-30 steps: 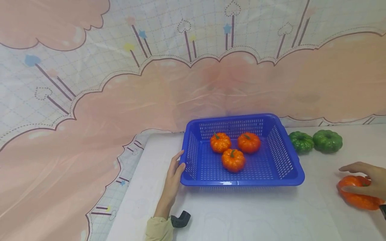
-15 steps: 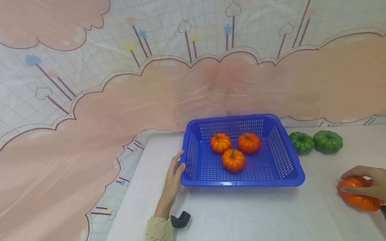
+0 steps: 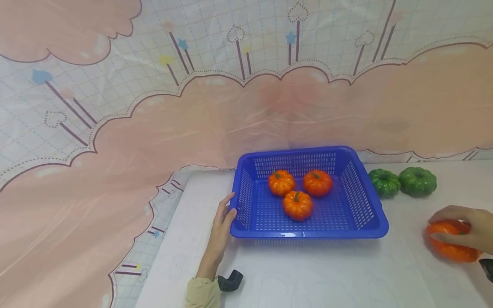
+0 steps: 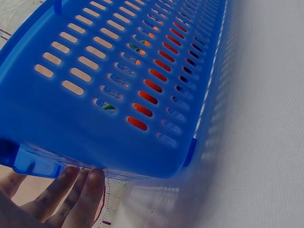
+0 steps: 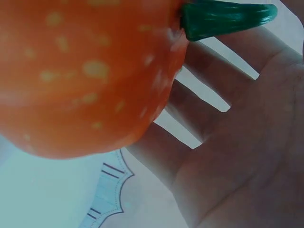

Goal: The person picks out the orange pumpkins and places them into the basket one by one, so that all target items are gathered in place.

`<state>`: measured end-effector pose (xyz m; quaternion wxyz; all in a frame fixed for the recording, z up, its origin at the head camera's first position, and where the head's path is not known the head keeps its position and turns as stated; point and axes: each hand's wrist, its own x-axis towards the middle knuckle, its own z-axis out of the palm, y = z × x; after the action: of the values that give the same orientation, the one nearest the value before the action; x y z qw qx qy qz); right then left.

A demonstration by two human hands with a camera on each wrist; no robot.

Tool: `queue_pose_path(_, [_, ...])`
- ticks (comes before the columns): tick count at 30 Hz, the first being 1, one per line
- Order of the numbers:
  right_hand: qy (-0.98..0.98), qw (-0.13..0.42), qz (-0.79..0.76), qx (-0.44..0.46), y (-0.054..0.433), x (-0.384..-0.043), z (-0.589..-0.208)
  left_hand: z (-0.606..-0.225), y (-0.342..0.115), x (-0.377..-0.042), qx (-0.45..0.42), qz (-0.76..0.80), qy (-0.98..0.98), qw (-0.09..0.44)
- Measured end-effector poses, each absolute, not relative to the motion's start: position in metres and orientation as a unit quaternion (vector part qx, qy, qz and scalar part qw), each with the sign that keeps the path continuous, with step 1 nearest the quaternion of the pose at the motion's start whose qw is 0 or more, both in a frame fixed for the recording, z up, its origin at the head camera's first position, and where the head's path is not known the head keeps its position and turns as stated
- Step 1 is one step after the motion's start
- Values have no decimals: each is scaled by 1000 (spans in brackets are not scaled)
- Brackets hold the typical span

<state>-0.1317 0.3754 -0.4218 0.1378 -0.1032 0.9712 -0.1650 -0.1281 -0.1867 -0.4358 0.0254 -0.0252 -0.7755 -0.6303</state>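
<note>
At the right edge of the head view, my right hand (image 3: 467, 226) grips an orange toy pumpkin (image 3: 451, 251), thumb on its near side and fingers across its far side. The right wrist view shows that pumpkin (image 5: 90, 90) close up, with yellow flecks and a green stem. My left hand (image 3: 220, 226) touches the left end of a blue plastic basket (image 3: 308, 234), fingers fairly straight. In the left wrist view its fingertips (image 4: 94, 178) meet the basket's outer side (image 4: 95, 137). Inside the basket sit three orange pumpkins (image 3: 298, 206), stems up.
Two green pumpkins (image 3: 417, 182) stand just right of the basket, the nearer one close to its wall. A patterned pink and white cloth (image 3: 292, 111) hangs behind the white tabletop (image 3: 308, 273). A black device (image 3: 231, 281) sits at my left wrist.
My right hand's fingers have come down onto the pumpkin. Hand and pumpkin have then shifted slightly left and toward the back. My left hand, the basket and its pumpkins stay put.
</note>
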Motion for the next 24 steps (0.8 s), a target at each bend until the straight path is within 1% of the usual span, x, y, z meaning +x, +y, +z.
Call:
queue_pose_path(17, [977, 76, -156, -126, 350, -135, -398, -435, -187, -129, -21, -622, -782, 23])
queue_pose_path(24, [975, 74, -170, -118, 339, -138, -390, -434, -186, -127, -16, -623, -781, 18])
